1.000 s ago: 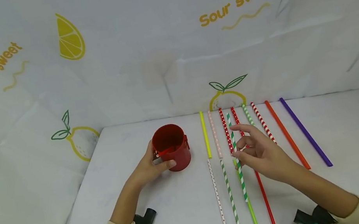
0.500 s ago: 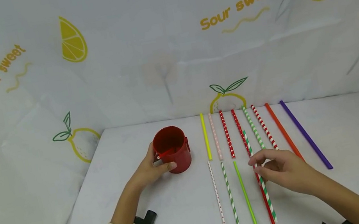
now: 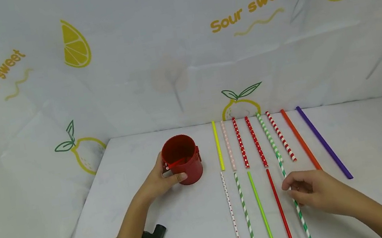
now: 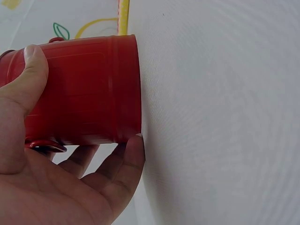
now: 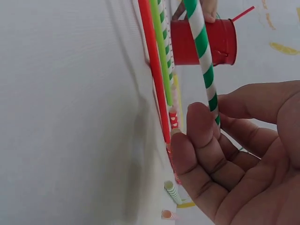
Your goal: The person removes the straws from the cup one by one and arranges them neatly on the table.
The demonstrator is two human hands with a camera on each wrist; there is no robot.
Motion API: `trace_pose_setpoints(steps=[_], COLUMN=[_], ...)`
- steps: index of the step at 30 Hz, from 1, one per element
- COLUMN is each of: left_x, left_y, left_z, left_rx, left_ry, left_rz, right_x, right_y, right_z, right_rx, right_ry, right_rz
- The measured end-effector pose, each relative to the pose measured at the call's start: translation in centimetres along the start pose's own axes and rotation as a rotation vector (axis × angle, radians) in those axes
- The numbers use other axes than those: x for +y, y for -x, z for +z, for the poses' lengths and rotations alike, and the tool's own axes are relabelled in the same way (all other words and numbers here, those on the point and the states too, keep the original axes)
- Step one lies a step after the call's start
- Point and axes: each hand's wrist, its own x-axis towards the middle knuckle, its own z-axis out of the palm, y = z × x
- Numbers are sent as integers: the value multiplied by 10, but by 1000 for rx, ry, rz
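Note:
My left hand (image 3: 159,181) holds a small red metal bucket (image 3: 193,170) at the table's left-centre, thumb on its near side and fingers around the left. In the left wrist view the bucket (image 4: 84,91) stands upright on the table. From its mouth pokes a thin red stick (image 5: 243,13), seen in the right wrist view; I cannot tell whether it is a straw or a handle. My right hand (image 3: 318,190) pinches a green-and-white striped paper straw (image 3: 301,218) between thumb and fingers. That straw (image 5: 202,47) is off the table, right of a plain red straw (image 3: 280,209).
A back row of straws runs from yellow (image 3: 218,146) through pink and red dotted ones to orange (image 3: 297,135) and purple (image 3: 323,141). The front row has a dotted white straw (image 3: 231,213), a green striped one (image 3: 246,215) and a lime one (image 3: 262,212).
My right hand has moved right and toward me with the green striped straw, from above the lime straw to beyond the plain red one. The left hand and bucket stay put.

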Motion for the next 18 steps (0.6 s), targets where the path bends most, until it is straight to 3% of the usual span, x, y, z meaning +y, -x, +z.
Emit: trace_pose_setpoints(steps=[7,18], left_x=[-1,0], left_y=[0,-1], left_z=[-1,-1], left_rx=[-7,-9], left_ry=[7,2], left_rz=[11,8], right_x=[10,19], right_y=[5,5], right_z=[3,4], right_rx=[-33,-110], right_ry=[99,119], right_rz=[22,32])
